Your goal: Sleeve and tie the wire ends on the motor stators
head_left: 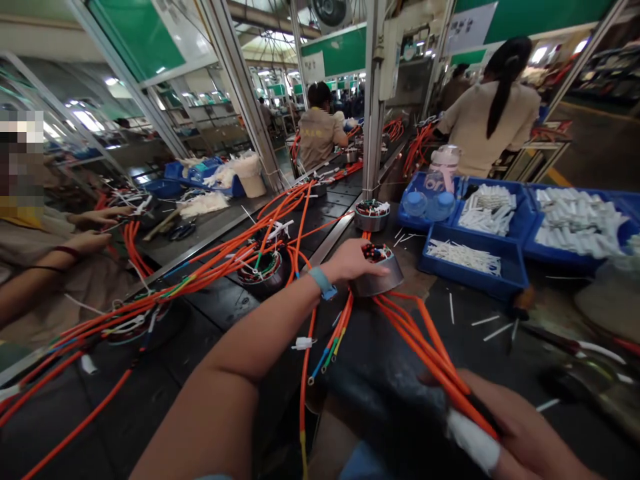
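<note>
My left hand (356, 260), with a blue band at the wrist, grips a round metal motor stator (383, 281) from its left and top side. Coloured windings show in the stator's open top. Orange cables (407, 323) run from beneath it towards my right hand (510, 417), which is closed around the bundle. White wrapping (473, 440) covers one digit of that hand. A shorter bunch of orange leads (343, 327) with blue, green and yellow ends and ring terminals hangs below the stator. Behind it stands another stator (373, 217).
Blue bins (475, 283) of white sleeves and sticks stand at right, beside a pink-lidded bottle (443, 170). Loose white sticks (451, 308) lie on the dark bench. More stators (265, 277) with long orange cables (215, 270) stretch along the left. Co-workers sit at left and behind.
</note>
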Tool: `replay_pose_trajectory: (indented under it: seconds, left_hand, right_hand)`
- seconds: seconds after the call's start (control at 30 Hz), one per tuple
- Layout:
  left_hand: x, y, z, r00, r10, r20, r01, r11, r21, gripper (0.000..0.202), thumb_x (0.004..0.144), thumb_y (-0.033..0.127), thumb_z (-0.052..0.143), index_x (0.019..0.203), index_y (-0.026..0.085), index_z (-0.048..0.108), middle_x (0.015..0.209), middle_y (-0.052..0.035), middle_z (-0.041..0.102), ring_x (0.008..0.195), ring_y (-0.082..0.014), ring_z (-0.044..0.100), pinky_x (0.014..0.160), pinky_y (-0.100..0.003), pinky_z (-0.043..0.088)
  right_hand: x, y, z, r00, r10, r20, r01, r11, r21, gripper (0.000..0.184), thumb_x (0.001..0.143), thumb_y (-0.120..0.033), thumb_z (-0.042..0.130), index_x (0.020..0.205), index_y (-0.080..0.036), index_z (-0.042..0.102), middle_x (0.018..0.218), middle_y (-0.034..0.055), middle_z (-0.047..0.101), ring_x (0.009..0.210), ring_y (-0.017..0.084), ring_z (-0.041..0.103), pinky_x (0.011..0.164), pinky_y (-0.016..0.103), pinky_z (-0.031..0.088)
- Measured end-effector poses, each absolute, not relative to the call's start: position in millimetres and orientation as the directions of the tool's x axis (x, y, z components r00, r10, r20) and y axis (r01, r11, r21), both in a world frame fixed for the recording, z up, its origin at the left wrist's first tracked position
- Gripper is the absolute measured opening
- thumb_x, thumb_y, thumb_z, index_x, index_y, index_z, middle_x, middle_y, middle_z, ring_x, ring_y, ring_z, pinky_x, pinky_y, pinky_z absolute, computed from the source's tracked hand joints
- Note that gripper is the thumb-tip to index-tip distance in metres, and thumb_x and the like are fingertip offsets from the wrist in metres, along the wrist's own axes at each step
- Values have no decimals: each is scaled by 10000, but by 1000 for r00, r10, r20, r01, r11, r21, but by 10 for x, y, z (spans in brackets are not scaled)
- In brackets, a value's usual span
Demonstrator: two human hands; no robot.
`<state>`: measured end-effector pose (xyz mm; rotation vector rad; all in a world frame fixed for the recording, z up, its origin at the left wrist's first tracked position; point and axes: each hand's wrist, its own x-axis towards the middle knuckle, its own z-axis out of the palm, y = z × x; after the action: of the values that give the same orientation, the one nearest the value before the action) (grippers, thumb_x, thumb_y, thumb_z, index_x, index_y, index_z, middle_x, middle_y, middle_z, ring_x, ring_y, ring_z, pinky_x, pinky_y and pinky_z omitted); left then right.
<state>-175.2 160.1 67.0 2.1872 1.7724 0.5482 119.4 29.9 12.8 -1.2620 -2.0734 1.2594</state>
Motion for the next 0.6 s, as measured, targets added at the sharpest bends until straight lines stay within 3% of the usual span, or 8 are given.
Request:
replay_pose_trajectory:
  seconds: [0.07, 0.17, 0.27, 0.37, 0.4, 0.47, 0.53, 0.6]
  left_hand:
    - [-1827, 1758, 700, 191, 967, 167, 894, -242, 378, 508, 640, 540, 719, 924, 127, 637, 856, -56, 660, 778, -215, 597, 702, -310, 449]
    - [-1902, 1943, 671, 233, 948, 215, 923, -286, 259, 484, 572, 426, 804, 935, 151, 642, 977, -72, 657, 993, -252, 554, 940, -354, 372]
    - [-2022, 1990, 610, 209, 945, 254, 954, -254, 162, 576, 650, 367, 773, 1158, 194, 567, 1240, -68, 569, 1201, -258, 435, 1079, -364, 214]
    - [-2289, 1887, 540, 63, 954, 294, 990, -96, 100, 796, 716, 347, 732, 1387, 217, 325, 1470, -115, 322, 1318, -325, 284, 1108, -463, 132]
    - [-2405, 1835, 507, -7, 956, 292, 996, -19, 86, 815, 724, 319, 730, 1402, 187, 297, 1471, -162, 299, 1312, -362, 281, 1092, -518, 145]
    - [-2647, 1733, 430, -141, 958, 251, 990, 129, 64, 696, 761, 258, 697, 1354, 106, 366, 1375, -241, 396, 1241, -402, 372, 1025, -592, 241]
    - [-2866, 1666, 377, -231, 956, 179, 973, 226, 45, 487, 823, 253, 635, 1254, 92, 475, 1242, -205, 518, 1130, -343, 499, 944, -559, 382]
    - [-3068, 1645, 417, -262, 958, 114, 965, 260, 39, 346, 877, 298, 574, 1176, 128, 534, 1163, -121, 569, 1029, -249, 571, 873, -467, 481]
  right_hand:
    - [891, 466, 114, -541, 840, -39, 466, 261, -845, 435, 759, -465, 536, 1164, -323, 605, 1142, 56, 652, 1070, 272, 596, 850, 360, 522]
    - [430, 756, 69, -577, 815, -47, 520, 322, -791, 351, 877, -386, 356, 1057, -194, 587, 995, 97, 679, 904, 225, 642, 797, 329, 511]
    - [209, 1015, -36, -556, 812, -177, 752, 401, -523, 229, 863, -272, 368, 955, -167, 550, 838, 108, 680, 786, 250, 660, 687, 341, 487]
    - [247, 1176, -133, -546, 789, -283, 836, 489, -249, 185, 847, -192, 388, 950, -176, 541, 801, 139, 681, 758, 289, 674, 631, 357, 451]
    - [281, 1207, -139, -549, 778, -306, 836, 508, -208, 186, 853, -194, 389, 954, -179, 544, 788, 141, 682, 747, 296, 676, 616, 360, 444]
    - [328, 1243, -89, -544, 773, -328, 836, 535, -124, 180, 855, -222, 410, 946, -180, 559, 772, 135, 678, 718, 311, 675, 576, 364, 435]
    - [316, 1250, 33, -523, 805, -281, 837, 548, 13, 164, 840, -254, 448, 909, -177, 575, 780, 123, 663, 664, 312, 665, 515, 354, 421]
    - [232, 1238, 184, -546, 826, -138, 818, 562, 123, 136, 822, -257, 474, 862, -187, 584, 801, 112, 638, 637, 288, 648, 470, 336, 409]
